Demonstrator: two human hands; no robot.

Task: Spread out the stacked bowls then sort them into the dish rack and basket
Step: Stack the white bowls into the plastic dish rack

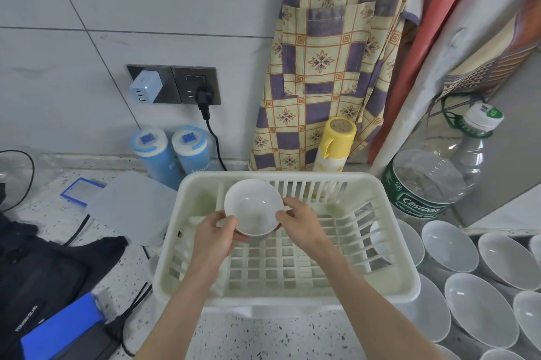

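Observation:
A small white bowl (pixel 254 207) is held tilted over the far left part of the cream plastic dish rack (pixel 389 280). My left hand (pixel 215 238) grips its near left rim, thumb on the inside edge. My right hand (pixel 300 222) pinches the bowl's right rim. Several white bowls (pixel 474 305) lie spread out on the counter to the right of the rack, one (pixel 449 245) close to its far right corner. The rack holds nothing else that I can see.
A large clear water bottle (pixel 433 178) stands beyond the rack's right corner. A yellow spray can (pixel 333 146) and two blue canisters (pixel 172 152) stand by the wall. A translucent lid (pixel 131 207), a black bag (pixel 44 269) and cables lie to the left.

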